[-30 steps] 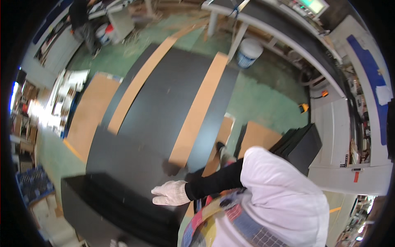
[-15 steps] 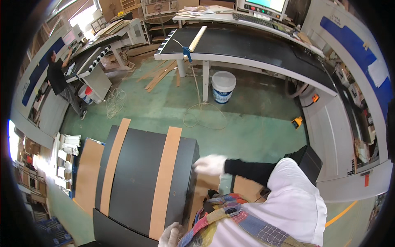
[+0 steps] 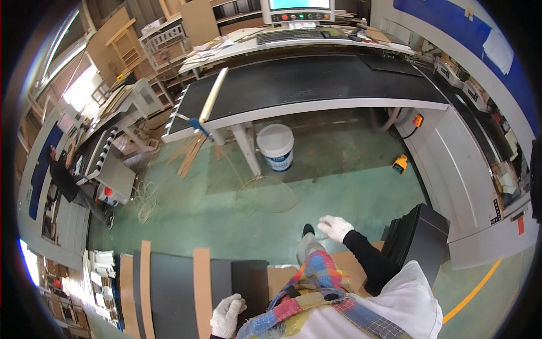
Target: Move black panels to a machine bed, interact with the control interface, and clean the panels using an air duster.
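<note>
My left hand, in a white glove, lies with curled fingers on the left edge of a black panel at the bottom of the view. I cannot see whether it grips that panel. Left of it lies a stack of dark grey panels crossed by brown strips. My right hand, also gloved, is held out over the green floor with its fingers apart and nothing in it. A stack of black panels stands on edge just right of my right arm.
A long black-topped work table spans the far side, with a white bucket under it. Loose cable loops and a yellow tool lie on the floor. Another person in black works at the far left.
The view has swung up from the grey panels toward the work table. My right hand has left the panel stack and moved up and right. My left hand now shows at the bottom.
</note>
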`<state>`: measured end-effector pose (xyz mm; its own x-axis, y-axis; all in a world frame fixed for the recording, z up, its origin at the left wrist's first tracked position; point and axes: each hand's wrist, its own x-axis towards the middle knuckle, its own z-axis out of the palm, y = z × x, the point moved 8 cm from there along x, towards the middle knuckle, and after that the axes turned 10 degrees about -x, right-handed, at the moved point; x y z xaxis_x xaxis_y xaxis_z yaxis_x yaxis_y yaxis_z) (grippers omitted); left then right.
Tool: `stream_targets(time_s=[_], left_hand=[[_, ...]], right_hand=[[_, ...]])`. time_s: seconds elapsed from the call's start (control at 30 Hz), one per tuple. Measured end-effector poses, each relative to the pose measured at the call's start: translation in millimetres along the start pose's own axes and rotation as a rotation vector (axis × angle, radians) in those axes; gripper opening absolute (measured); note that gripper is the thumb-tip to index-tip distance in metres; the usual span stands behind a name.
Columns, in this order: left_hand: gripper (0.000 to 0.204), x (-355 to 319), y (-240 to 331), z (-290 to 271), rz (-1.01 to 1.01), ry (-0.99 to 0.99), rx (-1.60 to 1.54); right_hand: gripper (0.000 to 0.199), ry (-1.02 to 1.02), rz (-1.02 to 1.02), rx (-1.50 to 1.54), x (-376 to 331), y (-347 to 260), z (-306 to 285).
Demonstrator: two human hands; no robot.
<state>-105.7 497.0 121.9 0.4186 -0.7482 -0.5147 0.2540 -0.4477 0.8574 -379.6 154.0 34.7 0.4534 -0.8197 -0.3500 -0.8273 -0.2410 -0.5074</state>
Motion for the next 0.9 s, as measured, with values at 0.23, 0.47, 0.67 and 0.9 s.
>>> stream_targets(time_s=[0.23, 0.47, 0.67, 0.9], left_hand=[[0.036, 237, 31, 137, 0.142, 0.057, 0.228], [0.037, 393, 168, 380, 0.749, -0.445, 0.763], [0.035, 477, 267, 514, 0.961, -0.496, 0.74], [0.037, 573, 365, 719, 1.414, -0.606, 0.803]], right_hand=[[0.04, 0.584, -0.046, 0.105, 159, 125, -183], [0.038, 0.727, -0.181, 0.073, 267, 152, -307], [0.035, 1.047, -0.148, 0.017, 332, 229, -402], [0.038, 1.151, 0.083, -0.396, 405, 353, -468]])
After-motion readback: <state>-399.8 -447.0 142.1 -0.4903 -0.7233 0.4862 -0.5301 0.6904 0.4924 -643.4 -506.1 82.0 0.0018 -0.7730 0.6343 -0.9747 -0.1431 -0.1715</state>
